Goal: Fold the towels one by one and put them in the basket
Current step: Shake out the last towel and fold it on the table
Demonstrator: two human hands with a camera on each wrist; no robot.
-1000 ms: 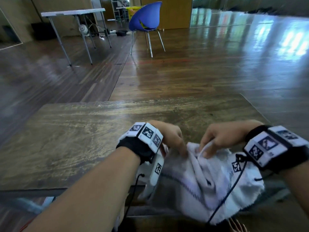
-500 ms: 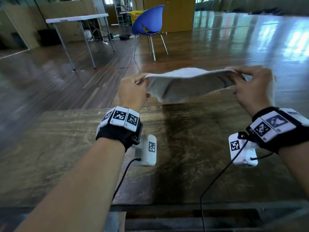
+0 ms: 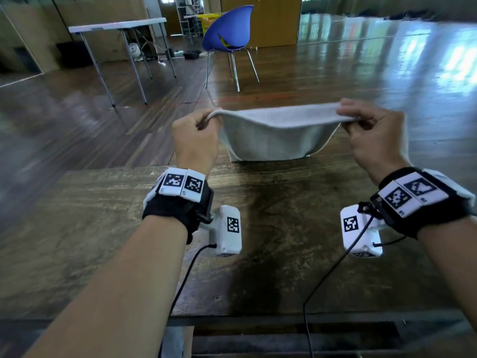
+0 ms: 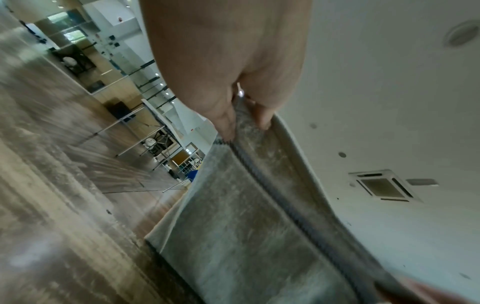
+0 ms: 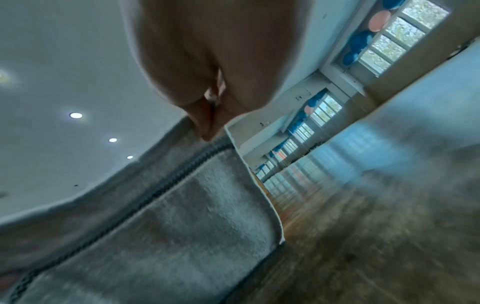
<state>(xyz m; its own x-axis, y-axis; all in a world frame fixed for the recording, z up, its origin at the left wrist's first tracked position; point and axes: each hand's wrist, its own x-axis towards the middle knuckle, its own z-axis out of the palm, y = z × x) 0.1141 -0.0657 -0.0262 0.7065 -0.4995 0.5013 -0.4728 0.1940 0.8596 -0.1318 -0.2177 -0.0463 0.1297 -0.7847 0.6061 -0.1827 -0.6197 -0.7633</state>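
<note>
A pale grey towel with a dark stripe hangs stretched between both hands above the far edge of the wooden table. My left hand pinches its left top corner and my right hand pinches the right top corner. The towel's lower edge touches or nearly touches the far table edge. In the left wrist view the thumb and fingers clamp the hem of the towel. The right wrist view shows the same pinch on the towel. No basket is in view.
Beyond the table lies a glossy wooden floor with a blue chair straight ahead and a white folding table at the back left. A yellow crate stands behind the chair. The near table edge runs just below my forearms.
A second ago both hands worked a crumpled towel at the near table edge. They lifted it, spread it wide, and the towel now hangs lower and farther forward than half a second ago.
</note>
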